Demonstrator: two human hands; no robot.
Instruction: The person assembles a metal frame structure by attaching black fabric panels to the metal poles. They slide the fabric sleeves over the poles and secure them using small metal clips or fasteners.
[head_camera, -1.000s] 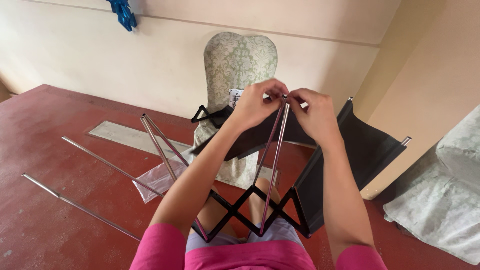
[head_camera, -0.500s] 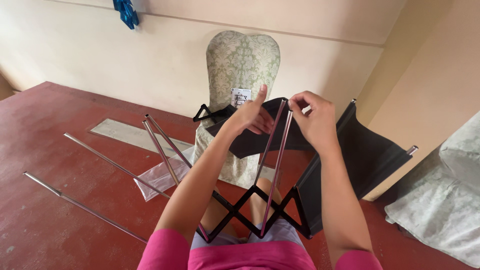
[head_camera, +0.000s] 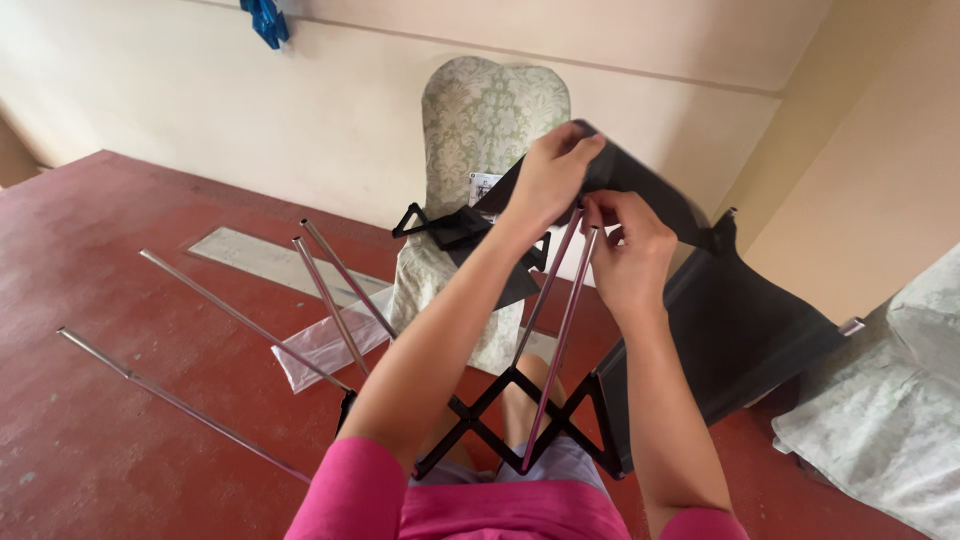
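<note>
Black fabric (head_camera: 730, 320) hangs over a folding frame of thin metal rods, held up in front of the person between their two raised hands, its far corner lifted before a patterned chair (head_camera: 480, 120) against the wall. Off to the left, loose metal rods (head_camera: 180, 400) lie on the red floor (head_camera: 90, 250) beside a clear plastic bag (head_camera: 320, 345). Toward the middle, the left hand (head_camera: 550, 180) is pinched shut on the fabric's top edge. Just beside it, the right hand (head_camera: 628, 250) is closed around the tips of two upright rods (head_camera: 560, 330), which run down to a black crisscross brace (head_camera: 510, 415) near the lap
</note>
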